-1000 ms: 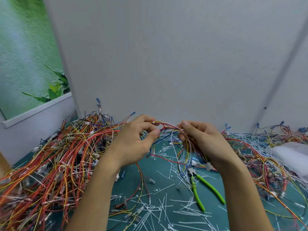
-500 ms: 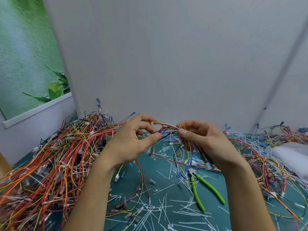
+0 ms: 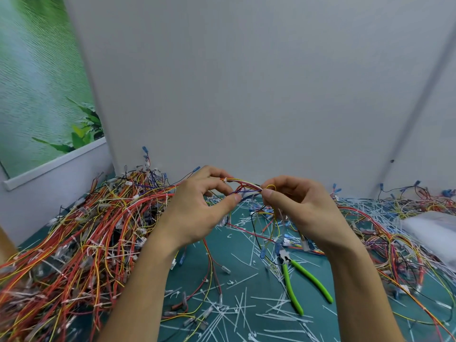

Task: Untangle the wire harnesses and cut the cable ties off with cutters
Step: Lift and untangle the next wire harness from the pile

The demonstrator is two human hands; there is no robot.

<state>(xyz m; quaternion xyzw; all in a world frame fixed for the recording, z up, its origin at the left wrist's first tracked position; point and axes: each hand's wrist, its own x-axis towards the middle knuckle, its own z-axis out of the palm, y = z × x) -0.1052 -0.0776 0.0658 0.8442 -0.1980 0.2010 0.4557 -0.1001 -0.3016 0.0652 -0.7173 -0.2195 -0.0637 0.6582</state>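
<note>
1. The left hand (image 3: 195,211) and the right hand (image 3: 303,208) are raised over the mat (image 3: 237,245), near each other, and the harness (image 3: 244,187) is stretched between them.
2. Left fingers are curled, and thumb and forefinger pinch the harness; the other fingertips are hidden behind the hand.
3. The right thumb and forefinger pinch the other end, next to a small yellow loop. The wires below hang behind the palm, so I cannot tell how far the tangle goes.
4. No tie on the harness can be made out.
5. The cutters (image 3: 285,259) lie on the mat under the right wrist, handles apart; wires partly cover the head.
6. A big pile (image 3: 86,230) of wires lies on the left, cut off by the frame.
7. Cut ties (image 3: 246,304) are scattered on the mat.
8. On the right, a blurred white thing (image 3: 434,228) is cut off.
</note>
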